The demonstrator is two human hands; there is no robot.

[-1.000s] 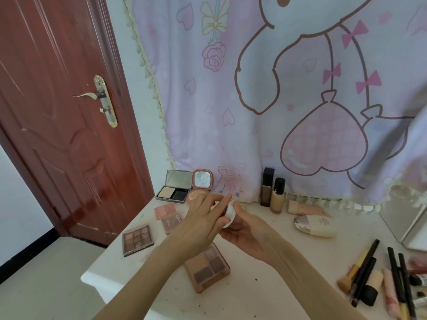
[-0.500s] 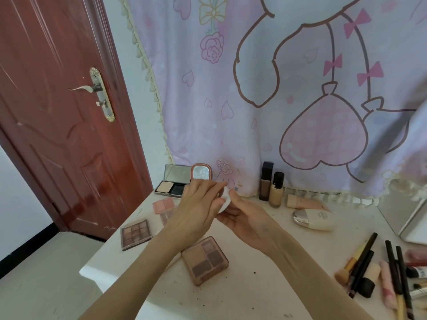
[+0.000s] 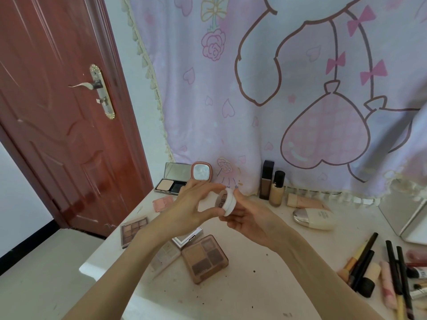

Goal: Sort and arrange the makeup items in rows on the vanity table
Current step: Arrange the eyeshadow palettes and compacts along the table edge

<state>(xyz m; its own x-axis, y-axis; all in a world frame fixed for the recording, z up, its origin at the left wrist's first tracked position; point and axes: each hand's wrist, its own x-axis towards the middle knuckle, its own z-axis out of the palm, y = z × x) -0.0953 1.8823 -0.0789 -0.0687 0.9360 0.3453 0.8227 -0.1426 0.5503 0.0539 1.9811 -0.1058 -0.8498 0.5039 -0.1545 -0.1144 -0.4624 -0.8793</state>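
Left hand covers part of white jar; jar lettering too blurred to read. Left forearm hides part of clear palette and silver case. Brushes run off right and bottom edges. Mirror cut by right edge. Print on cream bottle illegible

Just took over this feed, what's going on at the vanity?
A person holds a small white round compact up over the vanity table, gripped between both hands: left hand and right hand. Eyeshadow palettes lie loose below, foundation bottles stand at the back, and brushes lie jumbled at the right. No neat rows yet.
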